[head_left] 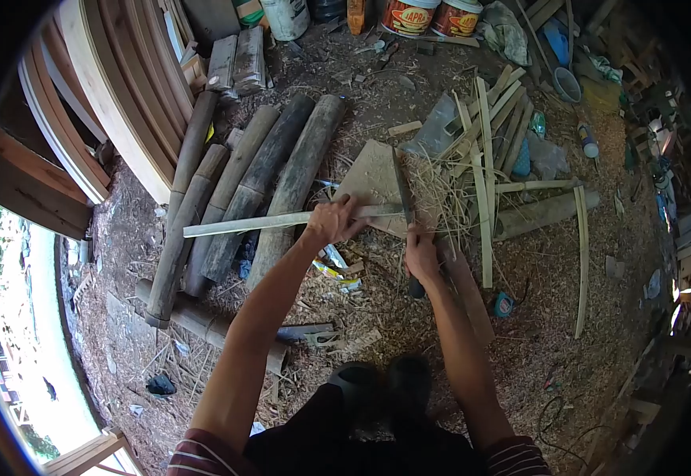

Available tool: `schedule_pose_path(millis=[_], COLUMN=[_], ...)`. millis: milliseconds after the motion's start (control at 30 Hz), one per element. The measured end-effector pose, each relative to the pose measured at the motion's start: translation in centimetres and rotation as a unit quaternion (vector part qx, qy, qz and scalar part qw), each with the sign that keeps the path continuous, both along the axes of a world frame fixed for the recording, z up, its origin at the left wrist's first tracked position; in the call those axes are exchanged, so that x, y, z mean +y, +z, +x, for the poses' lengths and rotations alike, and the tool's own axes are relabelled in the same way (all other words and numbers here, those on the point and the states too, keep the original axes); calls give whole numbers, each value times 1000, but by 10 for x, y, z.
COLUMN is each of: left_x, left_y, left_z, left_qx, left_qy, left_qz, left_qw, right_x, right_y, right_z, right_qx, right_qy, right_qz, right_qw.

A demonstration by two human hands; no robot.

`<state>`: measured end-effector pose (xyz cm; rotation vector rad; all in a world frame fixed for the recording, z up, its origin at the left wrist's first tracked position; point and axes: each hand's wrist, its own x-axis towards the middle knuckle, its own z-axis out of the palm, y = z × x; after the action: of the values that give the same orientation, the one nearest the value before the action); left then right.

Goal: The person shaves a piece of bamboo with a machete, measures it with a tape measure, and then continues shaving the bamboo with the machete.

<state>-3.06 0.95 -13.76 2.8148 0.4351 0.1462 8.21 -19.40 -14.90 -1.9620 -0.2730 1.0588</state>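
My left hand (333,220) is closed around a pale split bamboo strip (242,225), which reaches far out to the left. The strip's right end lies over a flat wooden board (371,170) and meets the blade of a long knife (402,181). My right hand (421,252) grips this knife by its dark handle, with the blade pointing away from me. Thin bamboo shavings (443,198) are heaped at the board's right side, just past the blade. Some of the strip is hidden under my left fingers.
Several thick bamboo poles (302,178) lie to the left. Split bamboo strips (485,182) are piled at right, near a tape measure (504,305). Curved wooden frames (115,95) lean at upper left. Paint buckets (409,17) stand at the back. Shavings cover the ground (551,381).
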Motion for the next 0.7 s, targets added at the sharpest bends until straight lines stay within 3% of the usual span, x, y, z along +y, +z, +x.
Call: schedule_pose_path(millis=[133,467,533,567,700], left_x=[-4,-65,-78,-83,-97], left_y=[-5,-10,-17,-28,-25], left_z=[0,8,11,11,19], left_qx=[50,-35,-8,-59,-21], left_qy=[-43,-112,-113,-119,-140], left_qz=[-16,-41,-59,-40,-23], left_qw=[998,992,992,990,990], right_x=[-7,-90,-104,-111,-124], right_y=[-2,24,24,18,10], right_z=[-5,-17,-21,-22,-30], right_qx=[-50,-87,-145,-145,-141], right_qy=[4,-27,-37,-45,-87], right_qz=[-16,-6,-32,-33,-19], right_qw=[999,996,988,988,986])
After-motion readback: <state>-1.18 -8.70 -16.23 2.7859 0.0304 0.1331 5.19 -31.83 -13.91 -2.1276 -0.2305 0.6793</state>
